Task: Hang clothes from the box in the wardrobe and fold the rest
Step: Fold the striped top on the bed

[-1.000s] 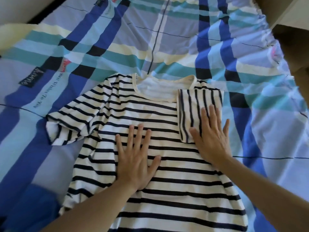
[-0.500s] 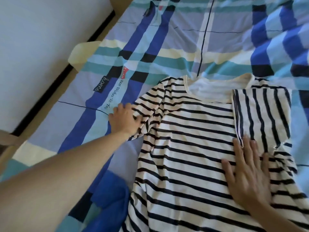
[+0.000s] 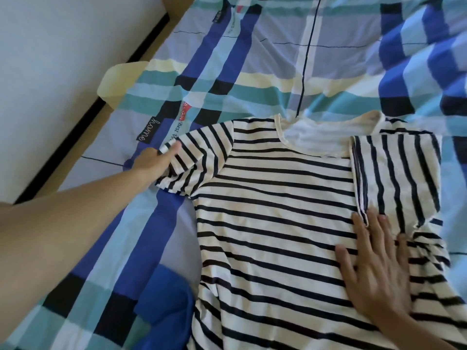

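Note:
A white T-shirt with dark stripes (image 3: 273, 210) lies flat on the bed, neckline away from me. Its right sleeve (image 3: 396, 178) is folded inward over the chest. My left hand (image 3: 154, 161) pinches the cuff of the left sleeve (image 3: 194, 157), which sticks out to the left. My right hand (image 3: 376, 269) lies flat, fingers spread, on the shirt's right side just below the folded sleeve.
The bed wears a plaid sheet (image 3: 278, 59) in blue, teal and cream. A bright blue cloth (image 3: 164, 301) lies bunched by the shirt's lower left edge. The bed's left side (image 3: 75, 157) runs along a white wall (image 3: 50, 59).
My left hand left the shirt's chest, reached left and took hold of the left sleeve's cuff. The view swung left. My right hand slid a little lower on the shirt.

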`<state>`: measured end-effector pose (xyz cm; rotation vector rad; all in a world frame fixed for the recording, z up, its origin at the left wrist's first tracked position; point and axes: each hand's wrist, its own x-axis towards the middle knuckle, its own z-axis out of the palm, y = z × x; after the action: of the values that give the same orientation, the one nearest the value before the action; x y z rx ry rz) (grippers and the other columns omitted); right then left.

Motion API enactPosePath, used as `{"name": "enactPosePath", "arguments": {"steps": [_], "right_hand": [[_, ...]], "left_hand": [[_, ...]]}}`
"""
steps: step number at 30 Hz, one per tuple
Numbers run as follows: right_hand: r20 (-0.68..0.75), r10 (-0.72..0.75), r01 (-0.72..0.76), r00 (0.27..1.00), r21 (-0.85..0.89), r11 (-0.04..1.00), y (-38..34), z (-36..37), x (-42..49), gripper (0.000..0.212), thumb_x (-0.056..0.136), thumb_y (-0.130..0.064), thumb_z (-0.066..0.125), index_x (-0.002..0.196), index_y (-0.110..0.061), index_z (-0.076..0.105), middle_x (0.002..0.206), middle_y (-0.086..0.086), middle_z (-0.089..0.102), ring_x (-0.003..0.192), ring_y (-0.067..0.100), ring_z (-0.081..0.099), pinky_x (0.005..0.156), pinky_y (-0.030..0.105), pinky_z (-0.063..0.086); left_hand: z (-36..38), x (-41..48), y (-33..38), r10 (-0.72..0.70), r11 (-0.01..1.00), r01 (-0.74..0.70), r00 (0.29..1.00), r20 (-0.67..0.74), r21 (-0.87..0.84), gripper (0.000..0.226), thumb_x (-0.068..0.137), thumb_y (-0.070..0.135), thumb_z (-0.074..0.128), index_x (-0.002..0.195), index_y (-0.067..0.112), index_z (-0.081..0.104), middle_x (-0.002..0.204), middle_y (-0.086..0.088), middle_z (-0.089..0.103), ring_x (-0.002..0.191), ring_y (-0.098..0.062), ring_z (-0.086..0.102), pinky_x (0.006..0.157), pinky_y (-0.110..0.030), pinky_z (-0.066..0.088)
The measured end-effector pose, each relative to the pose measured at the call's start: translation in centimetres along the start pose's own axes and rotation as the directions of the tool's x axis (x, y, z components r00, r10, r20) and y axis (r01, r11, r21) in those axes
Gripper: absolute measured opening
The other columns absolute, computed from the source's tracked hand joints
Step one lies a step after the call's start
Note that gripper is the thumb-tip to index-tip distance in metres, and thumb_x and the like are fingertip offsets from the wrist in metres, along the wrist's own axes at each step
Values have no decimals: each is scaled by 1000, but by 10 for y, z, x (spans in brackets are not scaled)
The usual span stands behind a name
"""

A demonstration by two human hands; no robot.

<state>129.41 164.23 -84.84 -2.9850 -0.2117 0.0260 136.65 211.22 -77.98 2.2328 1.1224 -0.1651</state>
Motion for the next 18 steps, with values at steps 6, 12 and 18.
{"name": "enactPosePath", "arguments": {"steps": [6, 12, 18], "right_hand": [[-1, 2, -2, 1000, 8, 1000, -1, -2, 0, 72, 98, -57, 22, 160, -19, 15, 169, 1, 4, 155, 18, 0, 124, 52, 11], [30, -8, 8, 1000, 14, 1000, 1, -3, 1, 74, 98, -60, 16, 161, -22, 11, 169, 2, 5, 155, 19, 0, 123, 54, 13], [31, 2, -2, 1000, 29, 1000, 3, -2, 1, 73, 97, -59, 20, 160, -21, 16, 169, 1, 6, 155, 18, 1, 123, 52, 13]], "left_hand": [[11, 6, 16, -70, 988, 55, 992, -101, -148, 34, 91, 29, 60, 117, 8, 64, 128, -18, 64, 112, -37, 62, 98, -46, 52], [15, -83, 138, 514, 857, -513, 847, -137, 45, 21, 103, 25, 46, 106, 4, 49, 100, -14, 58, 89, -32, 55, 71, -34, 35], [76, -139, 166, 624, 781, -595, 754, 205, -192, 34, 100, 36, 47, 99, 5, 60, 95, -13, 69, 78, -29, 70, 71, -52, 59]]}}
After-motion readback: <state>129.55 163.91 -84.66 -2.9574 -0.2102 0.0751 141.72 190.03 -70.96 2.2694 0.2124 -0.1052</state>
